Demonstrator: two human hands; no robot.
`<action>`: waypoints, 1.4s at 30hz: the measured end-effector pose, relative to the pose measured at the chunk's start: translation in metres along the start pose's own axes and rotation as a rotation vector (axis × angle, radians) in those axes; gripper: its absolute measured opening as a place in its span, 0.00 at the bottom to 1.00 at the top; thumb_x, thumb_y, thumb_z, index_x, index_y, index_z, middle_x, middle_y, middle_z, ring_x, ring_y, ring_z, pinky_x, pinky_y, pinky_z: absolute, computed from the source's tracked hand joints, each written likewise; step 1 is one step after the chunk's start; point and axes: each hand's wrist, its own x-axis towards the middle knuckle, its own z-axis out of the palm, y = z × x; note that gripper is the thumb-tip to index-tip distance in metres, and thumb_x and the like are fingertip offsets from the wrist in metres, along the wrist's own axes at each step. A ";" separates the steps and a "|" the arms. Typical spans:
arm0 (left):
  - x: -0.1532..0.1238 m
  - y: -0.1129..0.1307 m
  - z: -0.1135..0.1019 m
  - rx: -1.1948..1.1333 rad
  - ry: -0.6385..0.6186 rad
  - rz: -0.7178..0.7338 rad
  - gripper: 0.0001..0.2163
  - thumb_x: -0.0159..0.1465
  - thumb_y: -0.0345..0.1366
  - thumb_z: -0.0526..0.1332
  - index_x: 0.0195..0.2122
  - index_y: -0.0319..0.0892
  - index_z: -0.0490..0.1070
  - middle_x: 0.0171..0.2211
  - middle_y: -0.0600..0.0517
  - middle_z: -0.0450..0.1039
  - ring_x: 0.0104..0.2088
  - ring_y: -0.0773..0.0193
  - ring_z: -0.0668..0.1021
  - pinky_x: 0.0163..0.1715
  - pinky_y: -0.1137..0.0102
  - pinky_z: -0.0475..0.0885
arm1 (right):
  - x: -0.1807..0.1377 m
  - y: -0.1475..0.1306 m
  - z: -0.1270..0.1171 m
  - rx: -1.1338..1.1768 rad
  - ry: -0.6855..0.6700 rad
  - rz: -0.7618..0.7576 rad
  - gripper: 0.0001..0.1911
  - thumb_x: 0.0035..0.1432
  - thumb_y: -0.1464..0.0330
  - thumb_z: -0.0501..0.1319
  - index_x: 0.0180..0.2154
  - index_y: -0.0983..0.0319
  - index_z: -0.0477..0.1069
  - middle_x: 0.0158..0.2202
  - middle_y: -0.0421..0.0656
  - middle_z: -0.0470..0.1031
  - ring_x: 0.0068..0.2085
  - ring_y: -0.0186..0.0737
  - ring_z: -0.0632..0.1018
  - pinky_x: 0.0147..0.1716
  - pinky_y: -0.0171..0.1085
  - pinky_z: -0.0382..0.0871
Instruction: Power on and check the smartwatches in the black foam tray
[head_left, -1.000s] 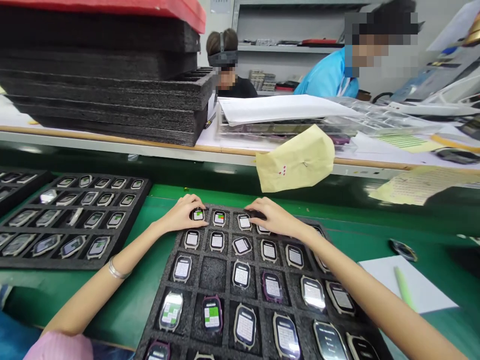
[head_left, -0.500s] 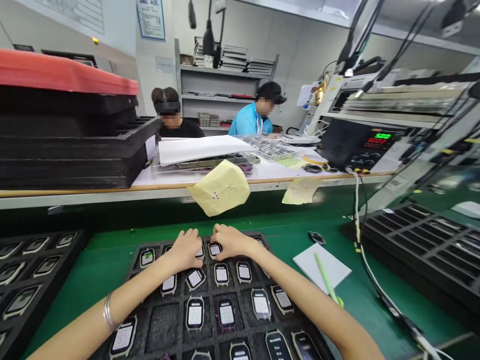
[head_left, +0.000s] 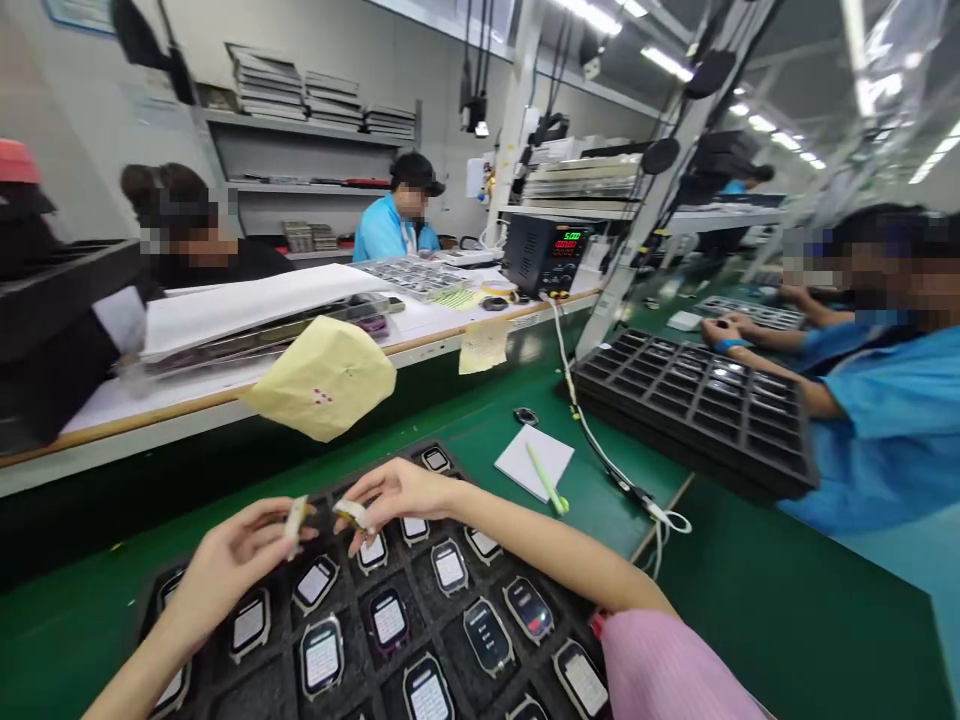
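Observation:
Above the far part of a black foam tray (head_left: pixel 262 692), my left hand (head_left: pixel 238 548) pinches a pale-edged smartwatch case (head_left: pixel 298 520) on its side. Close by on the right, my right hand (head_left: pixel 401 492) holds a second smartwatch case (head_left: pixel 351 514) between thumb and fingers, tilted. The two cases are apart. Strapless smartwatches with lit white screens lie face up in the compartments below, among them a purple-framed watch (head_left: pixel 388 620) and a slanted watch (head_left: pixel 315 583). My left forearm covers part of the tray's left side.
A notepad (head_left: pixel 517 462) with a green pen (head_left: pixel 546 480) lies right of the tray. Beyond a white cable (head_left: pixel 592 440) stands another black tray (head_left: pixel 697 400). A co-worker in blue (head_left: pixel 892 400) sits at the right. A yellow paper (head_left: pixel 326 375) hangs from the shelf edge.
The view has swung right, bringing the right-hand co-worker into sight. Both my hands have risen from the tray's far row, each now holding a smartwatch case in the air.

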 end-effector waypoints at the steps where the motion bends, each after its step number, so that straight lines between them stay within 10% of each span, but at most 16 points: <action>1: -0.007 0.004 0.002 -0.134 0.077 -0.047 0.23 0.54 0.45 0.69 0.48 0.39 0.70 0.44 0.43 0.77 0.41 0.52 0.80 0.41 0.66 0.76 | -0.001 -0.002 0.006 0.093 -0.002 -0.009 0.45 0.42 0.40 0.64 0.51 0.68 0.69 0.44 0.52 0.75 0.35 0.44 0.80 0.33 0.38 0.73; 9: -0.021 0.007 0.010 -0.720 0.137 -0.224 0.24 0.37 0.36 0.78 0.37 0.40 0.76 0.40 0.43 0.80 0.21 0.70 0.71 0.16 0.80 0.67 | 0.005 -0.018 0.029 0.820 0.101 -0.047 0.29 0.37 0.72 0.78 0.42 0.65 0.70 0.37 0.46 0.77 0.29 0.33 0.76 0.24 0.29 0.68; 17: -0.033 0.003 0.017 -0.801 0.069 -0.345 0.27 0.42 0.25 0.73 0.46 0.40 0.75 0.38 0.45 0.77 0.25 0.68 0.73 0.19 0.76 0.66 | -0.004 -0.016 0.042 0.522 0.322 -0.014 0.35 0.38 0.71 0.76 0.49 0.62 0.65 0.36 0.45 0.78 0.23 0.34 0.76 0.14 0.26 0.66; 20: -0.042 0.025 0.026 -0.875 0.005 -0.326 0.22 0.54 0.30 0.68 0.51 0.41 0.72 0.47 0.44 0.74 0.40 0.60 0.76 0.38 0.69 0.72 | -0.005 -0.024 0.043 0.435 0.364 -0.067 0.30 0.48 0.70 0.70 0.53 0.62 0.65 0.36 0.44 0.76 0.25 0.34 0.76 0.16 0.27 0.68; 29: -0.046 0.038 0.025 -0.878 -0.123 -0.248 0.19 0.58 0.26 0.61 0.51 0.38 0.69 0.48 0.39 0.74 0.42 0.52 0.79 0.46 0.60 0.68 | -0.007 -0.032 0.048 0.207 0.462 -0.074 0.16 0.59 0.64 0.63 0.48 0.62 0.69 0.30 0.44 0.76 0.20 0.34 0.73 0.15 0.29 0.63; 42: -0.048 0.033 0.031 -0.541 -0.055 0.034 0.15 0.67 0.40 0.58 0.51 0.41 0.63 0.33 0.48 0.74 0.30 0.61 0.79 0.29 0.68 0.75 | -0.007 -0.033 0.050 0.201 0.460 -0.112 0.15 0.61 0.60 0.61 0.47 0.61 0.72 0.35 0.47 0.78 0.20 0.36 0.74 0.15 0.32 0.61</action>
